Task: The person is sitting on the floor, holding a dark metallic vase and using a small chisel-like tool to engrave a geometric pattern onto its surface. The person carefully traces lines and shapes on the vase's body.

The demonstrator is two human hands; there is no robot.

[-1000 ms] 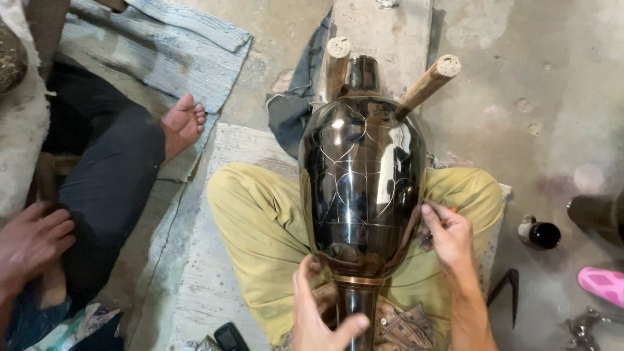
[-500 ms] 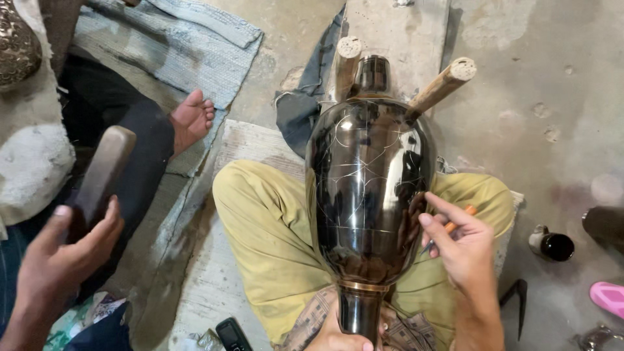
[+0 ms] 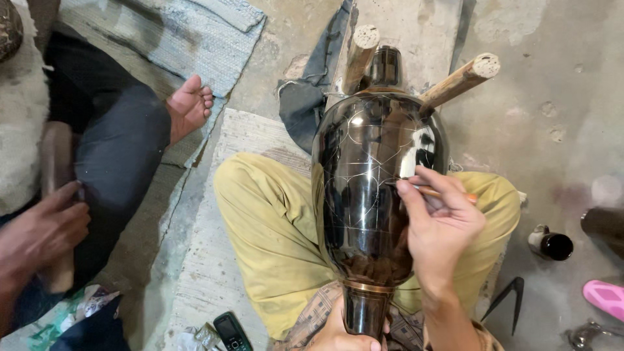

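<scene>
Right hand [image 3: 442,227] pinches a thin orange-handled tool [image 3: 437,192], tip on the glossy black engraved vase [image 3: 370,188] lying across the lap. Left hand [image 3: 341,335] closes around its narrow brass-ringed neck, just below the right hand's grip.

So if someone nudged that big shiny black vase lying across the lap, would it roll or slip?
The glossy black metal vase would probably roll, since its body is round and lies on its side. The two wooden pegs at its shoulder likely check that. Its polished surface looks slippery; the left hand at the neck helps. It is probably stiff and fairly heavy.
</scene>
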